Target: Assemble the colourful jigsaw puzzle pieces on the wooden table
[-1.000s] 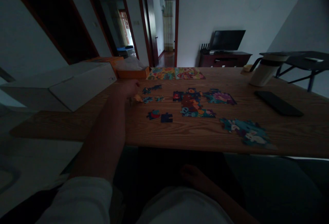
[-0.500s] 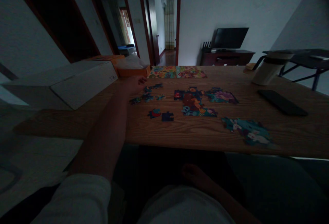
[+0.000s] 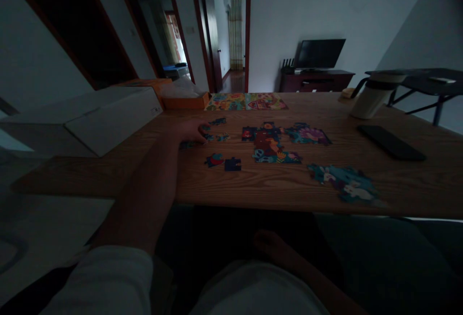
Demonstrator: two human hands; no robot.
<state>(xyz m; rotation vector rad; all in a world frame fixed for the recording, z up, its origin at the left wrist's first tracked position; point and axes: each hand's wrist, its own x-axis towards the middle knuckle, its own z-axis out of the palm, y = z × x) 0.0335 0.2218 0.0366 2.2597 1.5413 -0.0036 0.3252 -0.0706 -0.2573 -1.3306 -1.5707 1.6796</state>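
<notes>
My left hand (image 3: 193, 130) reaches over the left part of the wooden table, its fingers curled down around a dark blue puzzle piece (image 3: 205, 128). Thumb and fingertips appear to touch that piece; the hand hides part of the loose pieces there. Beside it lie more small pieces (image 3: 221, 137). Nearer to me are a piece with a red shape (image 3: 214, 160) and a plain dark blue piece (image 3: 233, 164). A joined puzzle section (image 3: 268, 143) sits mid-table. Down in my lap rests my right hand (image 3: 269, 243), its fingers too dark to make out.
To the right lie a purple-patterned section (image 3: 309, 135), a rabbit section (image 3: 343, 182) and a black phone-like slab (image 3: 390, 142). A pale cup (image 3: 372, 98) stands behind. Along the back are a colourful picture sheet (image 3: 249, 101), an orange box (image 3: 186, 102) and a long white box (image 3: 112, 119).
My left hand has come down and nearer to me, from behind the loose pieces onto them, its fingers now curled at a piece. The right hand has stayed in my lap.
</notes>
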